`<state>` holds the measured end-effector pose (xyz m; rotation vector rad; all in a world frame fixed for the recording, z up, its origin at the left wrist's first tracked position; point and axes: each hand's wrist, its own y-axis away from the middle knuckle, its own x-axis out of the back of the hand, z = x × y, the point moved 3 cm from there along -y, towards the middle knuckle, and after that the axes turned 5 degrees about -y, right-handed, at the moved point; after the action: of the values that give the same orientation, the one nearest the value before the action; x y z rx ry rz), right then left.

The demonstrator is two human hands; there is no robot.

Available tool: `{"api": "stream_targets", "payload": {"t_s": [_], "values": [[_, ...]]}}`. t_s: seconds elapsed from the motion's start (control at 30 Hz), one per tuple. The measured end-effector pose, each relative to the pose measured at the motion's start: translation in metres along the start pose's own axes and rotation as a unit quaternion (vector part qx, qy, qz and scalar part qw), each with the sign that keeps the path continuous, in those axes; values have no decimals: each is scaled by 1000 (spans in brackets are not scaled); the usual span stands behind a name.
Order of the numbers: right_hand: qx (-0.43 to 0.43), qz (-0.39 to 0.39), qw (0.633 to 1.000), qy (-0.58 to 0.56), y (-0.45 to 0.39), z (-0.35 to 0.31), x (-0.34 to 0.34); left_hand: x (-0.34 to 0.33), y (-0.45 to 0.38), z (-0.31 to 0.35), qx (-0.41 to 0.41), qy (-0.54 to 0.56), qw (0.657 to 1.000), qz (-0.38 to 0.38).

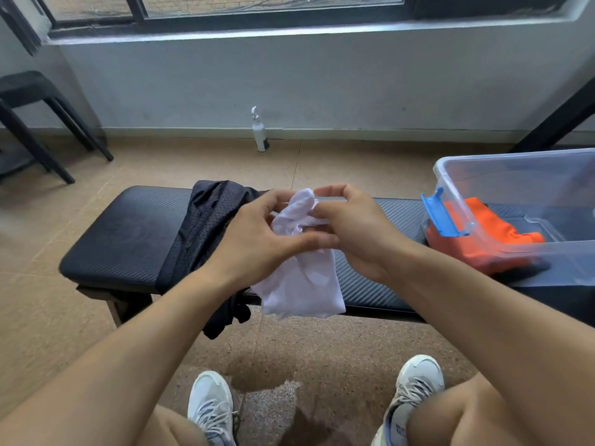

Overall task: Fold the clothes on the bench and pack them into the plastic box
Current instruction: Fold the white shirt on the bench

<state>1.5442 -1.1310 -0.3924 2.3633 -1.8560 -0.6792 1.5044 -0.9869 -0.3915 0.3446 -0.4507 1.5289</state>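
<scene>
Fingers of left hand [257, 233] and right hand [351, 230] pinch one white garment [302, 284]; one black garment [206, 226] lies on the bench [122, 233].

Room interior. A pale grey wall [322, 88] carries a dark-framed window [257, 8] above a ledge. Speckled tan floor tiles [48, 317] extend below. A black stool [35, 101] stands at left; a white bottle [260, 132] rests against the wall.

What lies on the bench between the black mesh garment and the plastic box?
In the head view, both hands, left hand and right hand, holding a white cloth above the bench.
</scene>
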Motion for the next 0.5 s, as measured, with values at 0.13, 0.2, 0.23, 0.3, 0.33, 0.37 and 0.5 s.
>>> {"api": "stream_targets", "payload": {"t_s": [0.13,0.2,0.23,0.3,0.33,0.37,0.5], "values": [[-12,-33,999,-28,3,-8,3,2,-2,-6,-52,-60,997,-19],[21,-59,998,32,4,-14,7,7,-5,-6,-57,-44,997,10],[60,-70,991,100,4,-18,11,9,-6,-5,-57,-34,998,14],[162,-75,935,305,8,-26,19,15,-8,-4,-62,-28,998,18],[208,-76,884,411,9,-28,22,18,-8,-3,-69,-24,997,10],[240,-83,835,487,10,-27,24,20,-8,-1,-76,-13,997,-11],[245,-148,813,507,9,-19,24,26,-4,5,-109,43,989,-95]]}}
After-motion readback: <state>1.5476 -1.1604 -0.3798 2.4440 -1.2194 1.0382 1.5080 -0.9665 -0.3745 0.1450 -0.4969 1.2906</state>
